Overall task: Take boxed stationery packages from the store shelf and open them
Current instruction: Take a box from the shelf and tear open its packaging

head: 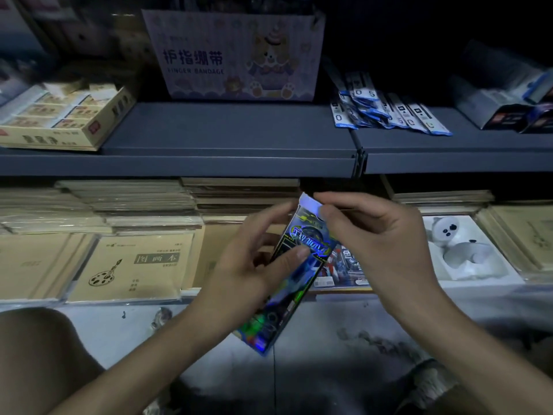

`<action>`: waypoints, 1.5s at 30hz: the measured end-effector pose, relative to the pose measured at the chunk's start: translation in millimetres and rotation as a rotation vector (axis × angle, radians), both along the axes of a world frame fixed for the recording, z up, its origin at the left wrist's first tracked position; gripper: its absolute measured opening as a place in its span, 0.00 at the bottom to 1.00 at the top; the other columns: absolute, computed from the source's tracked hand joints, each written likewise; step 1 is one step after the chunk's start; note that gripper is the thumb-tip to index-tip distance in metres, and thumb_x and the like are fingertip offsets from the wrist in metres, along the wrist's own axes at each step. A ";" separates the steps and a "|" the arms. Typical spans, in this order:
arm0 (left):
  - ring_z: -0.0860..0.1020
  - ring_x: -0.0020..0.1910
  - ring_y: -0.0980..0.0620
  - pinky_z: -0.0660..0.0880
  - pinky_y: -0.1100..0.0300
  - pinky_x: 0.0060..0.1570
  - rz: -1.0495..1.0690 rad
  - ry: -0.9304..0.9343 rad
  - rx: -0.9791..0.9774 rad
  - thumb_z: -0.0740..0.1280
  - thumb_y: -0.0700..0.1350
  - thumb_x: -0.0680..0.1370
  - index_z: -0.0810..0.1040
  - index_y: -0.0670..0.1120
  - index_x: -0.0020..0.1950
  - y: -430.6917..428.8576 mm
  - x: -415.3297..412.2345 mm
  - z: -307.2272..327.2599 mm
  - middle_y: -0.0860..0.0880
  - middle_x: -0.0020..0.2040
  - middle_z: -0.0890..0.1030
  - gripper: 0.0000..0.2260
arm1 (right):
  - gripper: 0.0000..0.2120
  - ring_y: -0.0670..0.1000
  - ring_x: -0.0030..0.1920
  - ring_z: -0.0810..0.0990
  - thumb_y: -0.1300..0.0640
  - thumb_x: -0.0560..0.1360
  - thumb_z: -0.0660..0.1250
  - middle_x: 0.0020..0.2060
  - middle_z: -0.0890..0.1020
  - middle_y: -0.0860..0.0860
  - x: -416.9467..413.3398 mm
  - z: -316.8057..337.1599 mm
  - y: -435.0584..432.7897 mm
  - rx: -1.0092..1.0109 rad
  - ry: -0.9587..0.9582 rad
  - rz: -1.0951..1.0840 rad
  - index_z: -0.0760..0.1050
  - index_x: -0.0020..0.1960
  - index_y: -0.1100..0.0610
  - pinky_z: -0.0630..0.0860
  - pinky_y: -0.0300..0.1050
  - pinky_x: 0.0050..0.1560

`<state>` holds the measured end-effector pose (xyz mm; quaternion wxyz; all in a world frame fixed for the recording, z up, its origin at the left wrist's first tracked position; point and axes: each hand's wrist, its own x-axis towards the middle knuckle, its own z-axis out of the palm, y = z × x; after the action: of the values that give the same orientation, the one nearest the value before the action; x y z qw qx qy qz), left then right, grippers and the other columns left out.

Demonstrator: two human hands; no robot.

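Holographic card, blue and green, covers the long narrow box under inspection. I hold it in the air in front of the shelving, tilted, with its top end up toward the shelves and its bottom end low over the grey floor.

My left hand grasps the box around its middle. The thumb lies across the printed front and the other fingers curl behind.

My right hand is at the top end, thumb and forefinger pinching the white end flap. The flap stands up from the box mouth. I cannot tell what is inside.

Surroundings, noted in order:
- The upper shelf is dark grey metal. At its back stands a pale carton printed "FINGER BANDAGE" with a cartoon bear.
- To the carton's left is a yellow display tray of small wrapped blocks, probably erasers.
- To its right lies a loose fan of blue-and-white packets.
- On the lower level are stacks of kraft-brown books, one drawing book showing a palette and brush on its cover.
- At the right of that level lies a white book with a plush-toy picture.
- A colourful printed pack lies just behind the box, partly hidden by my right hand.

Lighting is dim, and detail at the far right of the upper shelf is not legible.
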<state>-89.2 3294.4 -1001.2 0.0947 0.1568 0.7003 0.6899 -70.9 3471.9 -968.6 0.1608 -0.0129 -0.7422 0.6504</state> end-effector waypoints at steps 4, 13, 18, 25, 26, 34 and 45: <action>0.81 0.62 0.54 0.75 0.65 0.59 -0.018 0.080 -0.085 0.79 0.40 0.73 0.70 0.50 0.76 4.7 12.7 -5.0 0.50 0.65 0.80 0.34 | 0.16 0.48 0.49 0.87 0.68 0.75 0.74 0.48 0.86 0.48 9.1 -9.2 -12.0 0.055 0.010 -0.006 0.87 0.54 0.48 0.82 0.45 0.52; 0.85 0.53 0.55 0.79 0.63 0.54 0.133 0.238 -0.167 0.82 0.36 0.67 0.79 0.49 0.69 5.5 13.8 -1.9 0.53 0.54 0.86 0.31 | 0.19 0.45 0.49 0.83 0.62 0.69 0.69 0.48 0.81 0.46 12.9 -5.2 -14.5 0.169 0.032 -0.001 0.86 0.54 0.43 0.77 0.32 0.47; 0.84 0.51 0.59 0.77 0.67 0.53 0.150 0.224 -0.169 0.81 0.37 0.67 0.79 0.48 0.69 6.1 13.5 -1.3 0.55 0.53 0.86 0.31 | 0.15 0.43 0.48 0.82 0.62 0.75 0.73 0.51 0.80 0.48 16.3 -5.1 -13.2 0.133 0.011 0.036 0.86 0.57 0.46 0.75 0.30 0.43; 0.83 0.45 0.60 0.77 0.68 0.48 0.174 0.288 -0.227 0.77 0.47 0.67 0.79 0.54 0.68 9.2 16.7 2.4 0.57 0.48 0.85 0.29 | 0.14 0.41 0.66 0.79 0.58 0.85 0.63 0.63 0.82 0.41 24.4 -18.1 -23.6 0.080 -0.019 0.124 0.82 0.66 0.50 0.74 0.33 0.61; 0.83 0.45 0.61 0.77 0.68 0.48 0.180 0.282 -0.229 0.76 0.48 0.67 0.78 0.56 0.67 9.3 16.7 2.6 0.58 0.48 0.85 0.29 | 0.15 0.41 0.69 0.77 0.56 0.85 0.61 0.65 0.81 0.40 25.5 -21.3 -25.9 0.110 -0.020 0.129 0.80 0.68 0.50 0.72 0.33 0.65; 0.84 0.53 0.58 0.80 0.61 0.53 0.154 0.153 -0.129 0.75 0.37 0.69 0.75 0.55 0.72 10.2 14.6 -0.5 0.58 0.55 0.85 0.33 | 0.24 0.39 0.70 0.75 0.53 0.78 0.67 0.69 0.78 0.39 21.3 -17.2 -25.1 0.204 -0.102 0.200 0.75 0.73 0.46 0.72 0.46 0.71; 0.83 0.51 0.46 0.81 0.45 0.54 0.165 0.147 -0.020 0.75 0.35 0.75 0.75 0.48 0.64 3.3 6.0 1.0 0.47 0.54 0.84 0.20 | 0.17 0.47 0.60 0.84 0.66 0.80 0.68 0.56 0.85 0.45 24.8 -3.8 -13.7 0.141 -0.049 0.223 0.79 0.63 0.49 0.80 0.47 0.57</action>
<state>-83.2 3297.8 -1000.1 -0.0124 0.1479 0.7226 0.6751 -46.1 3458.1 -972.4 0.0700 0.0650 -0.7868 0.6098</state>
